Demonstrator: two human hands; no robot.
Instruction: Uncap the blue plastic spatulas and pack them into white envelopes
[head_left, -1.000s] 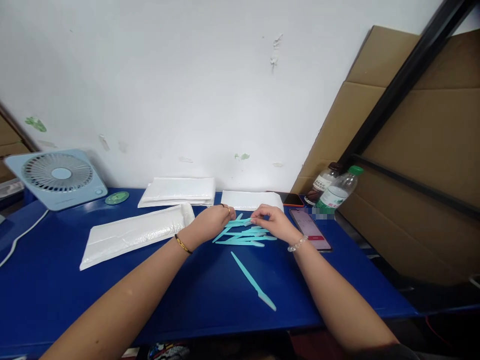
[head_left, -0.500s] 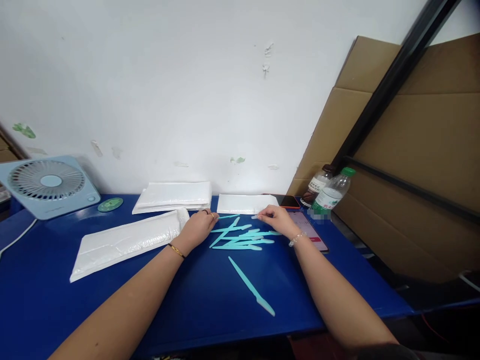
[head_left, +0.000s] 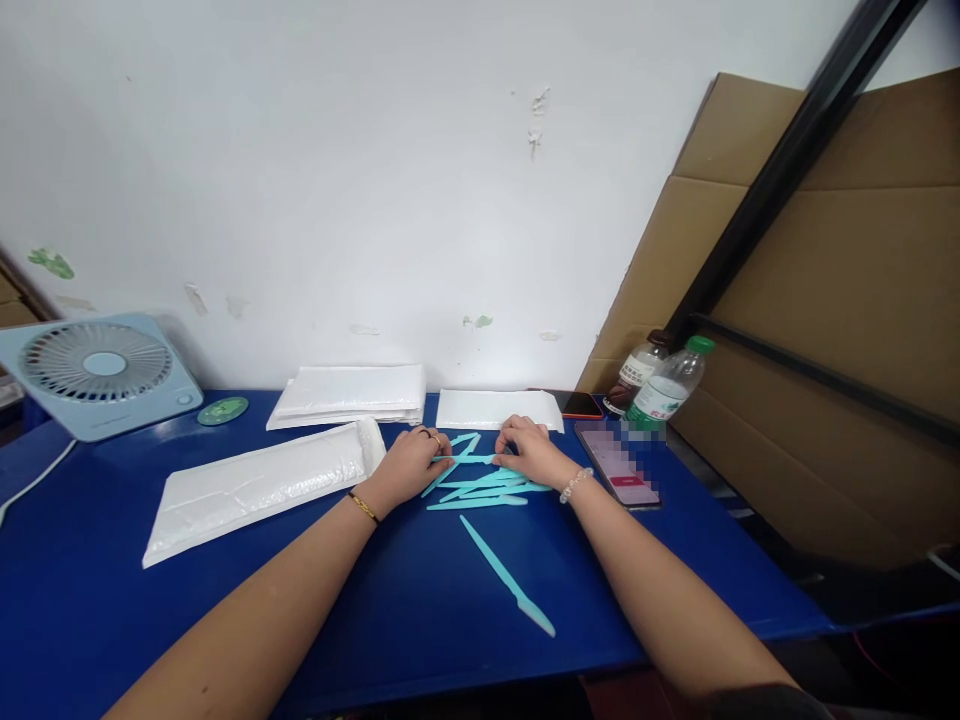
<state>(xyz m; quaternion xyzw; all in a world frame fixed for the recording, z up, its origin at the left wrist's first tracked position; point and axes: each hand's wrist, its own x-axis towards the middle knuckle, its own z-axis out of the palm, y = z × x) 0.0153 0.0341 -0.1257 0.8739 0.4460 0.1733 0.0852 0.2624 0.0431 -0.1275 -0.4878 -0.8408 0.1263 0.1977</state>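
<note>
Several turquoise razor-like sticks [head_left: 487, 490] lie in a loose, crossing pile on the blue table. My left hand [head_left: 412, 462] pinches the left end of one turquoise stick [head_left: 472, 459] at the back of the pile. On that stick's right end, my right hand [head_left: 529, 450] has its fingers closed, so it spans between both hands. One separate turquoise stick [head_left: 508, 577] lies diagonally nearer to me. Left of my left hand is a white padded envelope [head_left: 255, 485], with its flap end close to the wrist.
More white envelopes [head_left: 349, 393] and a white packet [head_left: 495, 408] lie by the wall. A blue fan [head_left: 105, 370] and green disc [head_left: 223, 410] stand left. Right are a phone [head_left: 619, 465], another phone [head_left: 577, 404] and two bottles [head_left: 667, 385], [head_left: 637, 372].
My right hand has moved left and slightly down, closer to my left hand. A stick now spans between them, where before the hands were apart. Some pile sticks have shifted.
</note>
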